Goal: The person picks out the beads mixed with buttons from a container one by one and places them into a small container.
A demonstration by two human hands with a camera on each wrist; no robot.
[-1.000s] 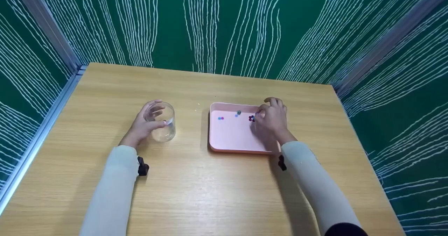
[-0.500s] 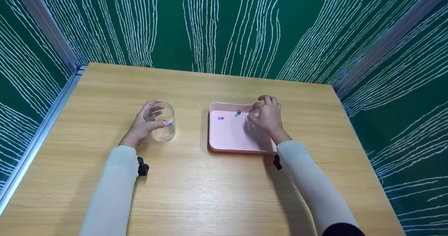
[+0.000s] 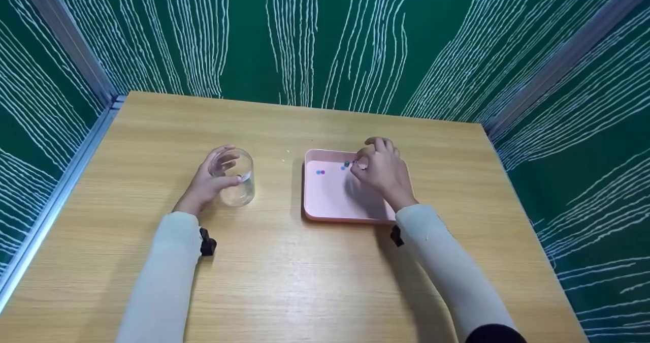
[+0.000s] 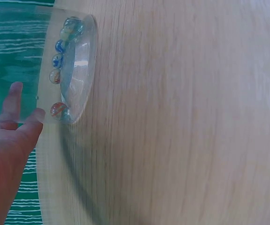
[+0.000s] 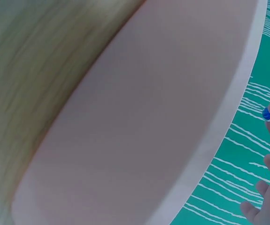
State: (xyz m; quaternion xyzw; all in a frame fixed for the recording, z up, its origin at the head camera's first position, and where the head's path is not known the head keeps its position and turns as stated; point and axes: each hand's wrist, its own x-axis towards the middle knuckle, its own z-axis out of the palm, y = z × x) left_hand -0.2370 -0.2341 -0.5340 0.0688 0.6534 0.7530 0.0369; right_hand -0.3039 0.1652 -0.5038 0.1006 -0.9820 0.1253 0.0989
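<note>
A clear glass jar (image 3: 234, 185) stands on the wooden table, left of centre. My left hand (image 3: 223, 173) grips it, thumb on the near side and fingers round the back. In the left wrist view several coloured marbles (image 4: 59, 61) lie along the jar's bottom, beside my left hand (image 4: 12, 117). A pink tray (image 3: 330, 203) lies to the right. My right hand (image 3: 361, 164) hovers over its far edge and pinches a blue marble (image 5: 267, 114) at the fingertips. Loose marbles (image 3: 320, 172) lie near the tray's far-left corner, another marble (image 3: 346, 164) just left of my fingers.
Green panels with white wavy lines wall the table (image 3: 284, 272) at the back and both sides. A metal rail (image 3: 61, 185) runs along the left edge. Both forearms wear pale sleeves with dark wrist straps.
My right hand has slid left along the tray's far side, and the dark marble cluster it was at is no longer visible. The left hand and the jar have not moved.
</note>
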